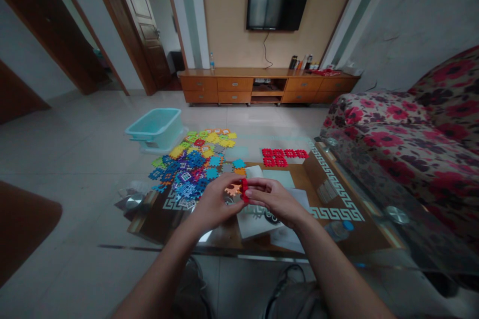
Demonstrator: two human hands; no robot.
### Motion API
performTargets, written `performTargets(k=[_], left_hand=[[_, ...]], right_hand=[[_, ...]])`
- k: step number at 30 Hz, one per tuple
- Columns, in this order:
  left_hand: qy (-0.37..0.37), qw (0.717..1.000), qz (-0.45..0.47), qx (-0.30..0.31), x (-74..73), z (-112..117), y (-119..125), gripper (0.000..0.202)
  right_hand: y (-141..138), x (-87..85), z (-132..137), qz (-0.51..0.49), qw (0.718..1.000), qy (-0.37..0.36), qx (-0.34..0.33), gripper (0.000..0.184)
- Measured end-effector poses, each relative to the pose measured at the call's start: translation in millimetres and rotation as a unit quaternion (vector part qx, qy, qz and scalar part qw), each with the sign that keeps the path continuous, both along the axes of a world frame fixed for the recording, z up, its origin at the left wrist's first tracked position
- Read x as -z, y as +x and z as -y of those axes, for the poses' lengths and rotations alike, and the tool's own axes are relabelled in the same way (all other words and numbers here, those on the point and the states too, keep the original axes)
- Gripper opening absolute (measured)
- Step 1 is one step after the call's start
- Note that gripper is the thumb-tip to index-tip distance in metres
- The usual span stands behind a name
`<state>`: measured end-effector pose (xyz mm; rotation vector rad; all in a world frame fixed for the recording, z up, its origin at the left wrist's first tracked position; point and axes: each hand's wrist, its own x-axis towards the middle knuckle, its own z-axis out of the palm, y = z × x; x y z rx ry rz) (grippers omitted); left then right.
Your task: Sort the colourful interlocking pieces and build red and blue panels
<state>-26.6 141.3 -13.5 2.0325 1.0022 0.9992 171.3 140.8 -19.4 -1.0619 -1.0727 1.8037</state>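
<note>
Bare forearms (318, 254), both hands (279, 201) pinching one red piece (244, 191) edge-on, long axis running up the view

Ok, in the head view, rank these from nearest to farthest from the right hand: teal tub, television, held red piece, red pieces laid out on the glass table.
Nearest to the right hand first:
1. Held red piece: between it and the left hand.
2. Laid-out red pieces: straight ahead.
3. Teal tub: off to the left.
4. Television: farthest ahead, high up.

1 TV (279, 4) above cabinet (232, 90); 1 floral sofa (407, 139).
</note>
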Motion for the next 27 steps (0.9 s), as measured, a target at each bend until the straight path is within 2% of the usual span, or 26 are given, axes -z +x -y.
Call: performTargets(k=[9, 15, 21, 27], left_hand=[[0.014, 1.000, -0.020, -0.003, -2.8, 1.2, 0.3, 0.040], [0.020, 0.999, -0.026, -0.003, -1.1, 2.1, 0.1, 0.047], [0.030, 0.999, -0.033, -0.001, 0.2, 2.4, 1.2, 0.046], [0.033, 0.999, -0.031, 0.020, -2.6, 2.9, 2.0, 0.045]], right_hand=[[-0.8, -1.1, 0.5, 0.019, 1.000, 0.005, 0.001, 0.039], [-0.4, -2.6, 1.7, 0.019, 1.000, -0.005, 0.000, 0.041], [3.5, -2.7, 2.2, 0.092, 0.995, 0.015, -0.039, 0.035], [0.2, -6.8, 2.0, 0.135, 0.990, 0.036, -0.025, 0.030]])
